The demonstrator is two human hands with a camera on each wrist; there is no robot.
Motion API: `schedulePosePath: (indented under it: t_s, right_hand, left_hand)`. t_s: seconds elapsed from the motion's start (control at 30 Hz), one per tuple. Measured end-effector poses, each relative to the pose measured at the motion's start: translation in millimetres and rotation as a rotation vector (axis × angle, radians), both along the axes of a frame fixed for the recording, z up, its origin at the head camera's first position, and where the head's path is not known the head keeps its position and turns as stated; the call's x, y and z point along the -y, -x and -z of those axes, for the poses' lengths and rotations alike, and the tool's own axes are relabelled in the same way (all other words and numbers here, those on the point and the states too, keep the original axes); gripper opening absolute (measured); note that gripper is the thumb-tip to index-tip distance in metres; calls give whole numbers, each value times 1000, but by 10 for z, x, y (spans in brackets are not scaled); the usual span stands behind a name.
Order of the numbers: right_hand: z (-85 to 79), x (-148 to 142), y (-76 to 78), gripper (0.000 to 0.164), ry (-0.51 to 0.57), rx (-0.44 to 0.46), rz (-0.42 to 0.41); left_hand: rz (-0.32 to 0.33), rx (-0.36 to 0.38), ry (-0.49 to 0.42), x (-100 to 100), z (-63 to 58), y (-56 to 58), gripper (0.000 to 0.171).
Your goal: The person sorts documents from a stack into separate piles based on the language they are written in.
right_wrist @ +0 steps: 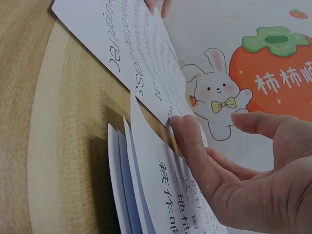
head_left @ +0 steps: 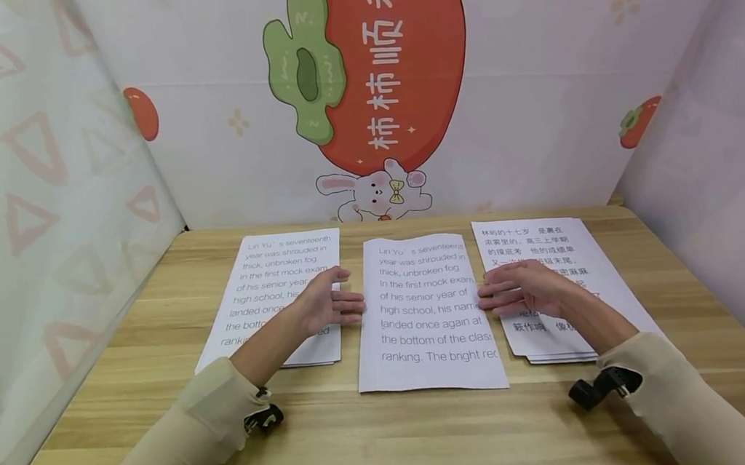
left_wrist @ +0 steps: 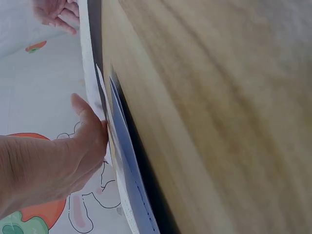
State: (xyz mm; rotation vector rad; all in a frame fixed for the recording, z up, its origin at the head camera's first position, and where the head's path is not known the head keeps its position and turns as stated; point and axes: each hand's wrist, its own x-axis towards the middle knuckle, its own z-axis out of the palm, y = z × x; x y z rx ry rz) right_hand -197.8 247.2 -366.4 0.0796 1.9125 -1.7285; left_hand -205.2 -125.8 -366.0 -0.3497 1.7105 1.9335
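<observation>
A printed English sheet lies in the middle of the table, its top edge slightly wavy. My left hand reaches over the left stack of English pages, its extended fingertips right at the middle sheet's left edge. From the other side my right hand extends over the right stack of Chinese pages, fingertips at the middle sheet's right edge. In the right wrist view the right hand has its thumb raised apart from the fingers. The left hand shows beside paper edges in the left wrist view.
All the paper lies on a wood-grain table. A white printed backdrop with a big persimmon and a rabbit rises behind it, and patterned sheets hang at both sides. A black wrist device shows at the left cuff.
</observation>
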Motion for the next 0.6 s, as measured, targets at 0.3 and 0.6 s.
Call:
schedulePosePath:
  t_s: [0.3,0.6]
  right_hand:
    - [6,-4,0,55,-10,-4,-5]
    - [6,-3,1,54,-11,3,1]
  left_hand:
    - [0,-6,-13,-27,13,14,58]
    - [4,-50,31,-26,10,22,59]
